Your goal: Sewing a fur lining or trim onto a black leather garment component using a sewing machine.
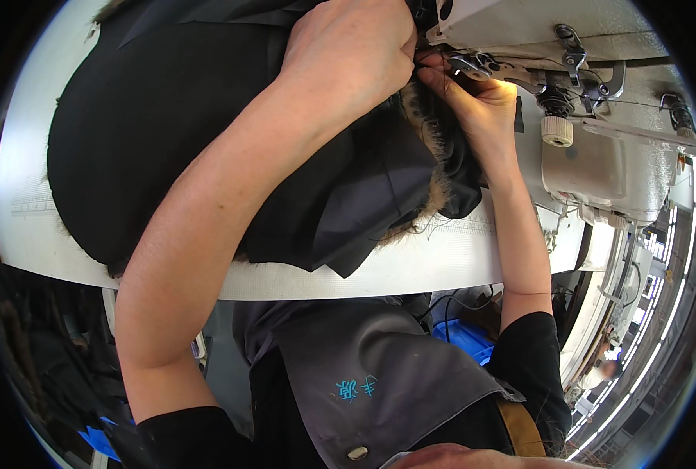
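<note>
Head view: black cloth (144, 133) with tan fur (437, 191) lies across the white desk (441, 266), reaching the sewing machine (617, 168). The left hand (356, 47) curls over it, fingertips hidden; the right hand (477, 98) bends in beside the machine. Whether either grips the cloth, I cannot tell.

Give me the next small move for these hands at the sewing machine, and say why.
Probably smooth the black fabric with the right hand while the left hand steadies it: folds bunch near the right wrist, fur sticks out along an edge, and both hands are close to the sewing machine.
</note>
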`<state>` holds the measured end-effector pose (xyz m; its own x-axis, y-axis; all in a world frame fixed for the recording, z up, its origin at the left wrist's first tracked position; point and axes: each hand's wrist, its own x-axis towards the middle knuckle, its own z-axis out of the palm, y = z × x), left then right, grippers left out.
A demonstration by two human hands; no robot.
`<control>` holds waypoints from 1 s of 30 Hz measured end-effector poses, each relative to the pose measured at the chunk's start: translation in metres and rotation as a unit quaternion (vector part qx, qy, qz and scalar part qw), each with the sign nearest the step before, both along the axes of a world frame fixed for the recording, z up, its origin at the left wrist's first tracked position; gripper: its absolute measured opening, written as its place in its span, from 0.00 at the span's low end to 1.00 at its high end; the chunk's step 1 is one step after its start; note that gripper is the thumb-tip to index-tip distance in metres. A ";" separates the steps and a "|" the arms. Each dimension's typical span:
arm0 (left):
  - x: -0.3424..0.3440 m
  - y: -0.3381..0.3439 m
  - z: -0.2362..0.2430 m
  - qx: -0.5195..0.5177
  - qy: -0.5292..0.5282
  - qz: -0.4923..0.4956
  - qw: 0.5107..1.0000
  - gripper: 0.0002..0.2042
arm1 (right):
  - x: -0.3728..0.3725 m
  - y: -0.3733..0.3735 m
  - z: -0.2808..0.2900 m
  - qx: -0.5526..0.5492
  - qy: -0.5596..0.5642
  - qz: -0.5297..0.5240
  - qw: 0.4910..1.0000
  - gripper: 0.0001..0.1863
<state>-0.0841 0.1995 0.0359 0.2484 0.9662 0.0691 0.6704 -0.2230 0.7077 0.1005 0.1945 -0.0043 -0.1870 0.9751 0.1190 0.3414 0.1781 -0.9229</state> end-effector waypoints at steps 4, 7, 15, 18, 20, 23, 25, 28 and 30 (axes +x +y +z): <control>0.002 0.000 -0.004 0.015 0.001 0.007 1.000 0.06 | 0.000 0.000 -0.001 0.006 0.016 -0.003 1.000 0.08; 0.003 -0.002 0.001 0.002 -0.002 0.012 1.000 0.06 | 0.000 0.000 -0.001 0.018 -0.012 -0.008 1.000 0.08; 0.005 -0.017 -0.012 0.147 -0.045 0.024 0.988 0.06 | 0.001 -0.001 -0.002 0.011 0.037 -0.041 0.998 0.07; 0.001 -0.004 -0.021 0.196 -0.056 0.020 0.979 0.06 | 0.005 -0.005 0.000 0.028 -0.012 -0.028 0.999 0.07; -0.001 0.005 -0.021 0.073 -0.025 -0.002 0.997 0.07 | 0.010 -0.011 -0.002 0.092 -0.143 -0.003 0.985 0.06; -0.005 0.011 -0.020 0.054 -0.019 -0.028 0.998 0.06 | 0.008 -0.027 0.005 0.137 -0.214 -0.010 0.967 0.05; -0.007 0.012 -0.022 0.063 -0.028 -0.043 0.997 0.05 | 0.010 -0.031 0.001 0.146 -0.226 -0.006 0.963 0.06; -0.005 0.011 -0.023 0.063 -0.006 -0.023 0.998 0.05 | 0.016 -0.033 -0.004 0.132 -0.149 -0.041 0.979 0.07; -0.003 0.010 -0.024 0.073 -0.021 -0.017 0.997 0.05 | 0.018 -0.032 -0.004 0.124 -0.138 -0.050 0.981 0.07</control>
